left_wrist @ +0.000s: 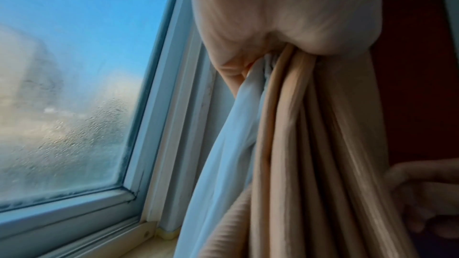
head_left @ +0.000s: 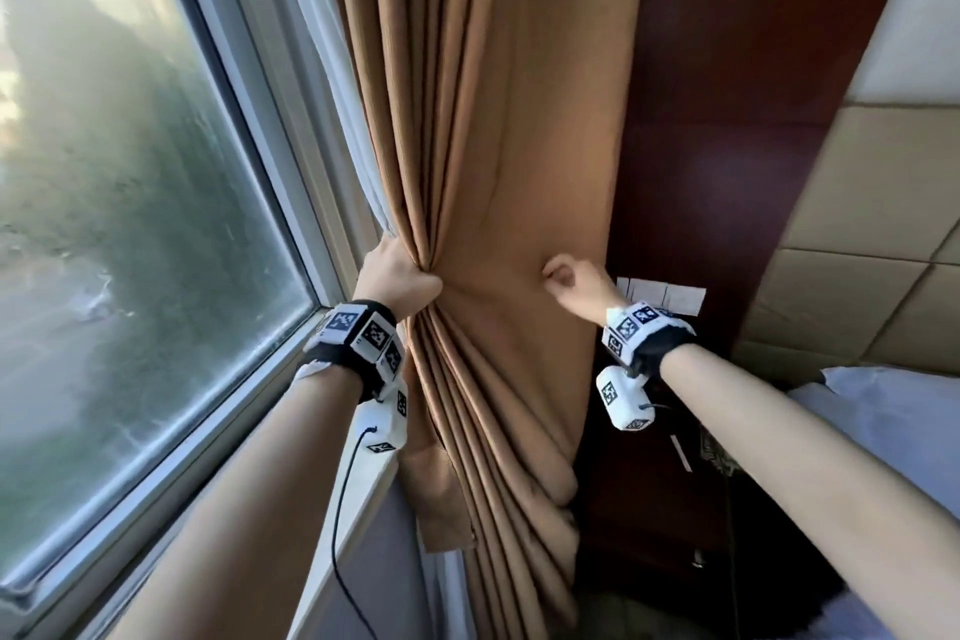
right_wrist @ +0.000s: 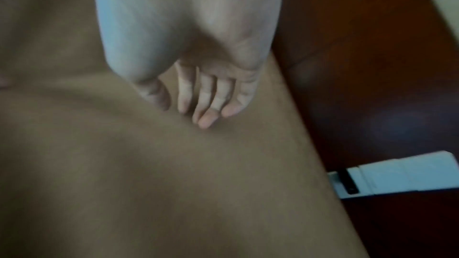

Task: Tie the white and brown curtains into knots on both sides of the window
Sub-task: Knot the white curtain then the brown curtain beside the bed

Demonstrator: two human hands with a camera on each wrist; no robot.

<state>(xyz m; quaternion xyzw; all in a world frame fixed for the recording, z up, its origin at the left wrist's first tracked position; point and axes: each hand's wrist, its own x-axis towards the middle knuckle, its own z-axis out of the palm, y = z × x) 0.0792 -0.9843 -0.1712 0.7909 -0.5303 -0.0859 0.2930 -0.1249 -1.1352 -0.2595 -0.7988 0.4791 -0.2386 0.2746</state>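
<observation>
Left hand [head_left: 397, 283] fists brown curtain [head_left: 498, 119] and white [left_wrist: 223, 144]; right hand [head_left: 571, 286], loosely curled, holds nothing. Flat panel under its fingertips [right_wrist: 206, 123] may escape the bunch.

No legible text, label, brand, number or sign in any view. The only printed patterns are black-and-white square coded markers on the white blocks of the left wrist band [head_left: 363, 335], lower centre-left of the head view, and of the right wrist band [head_left: 636, 327], lower centre-right; they carry no letters or digits. White wall panel [head_left: 667, 295], right of centre: unmarked, too blurred to read.
</observation>
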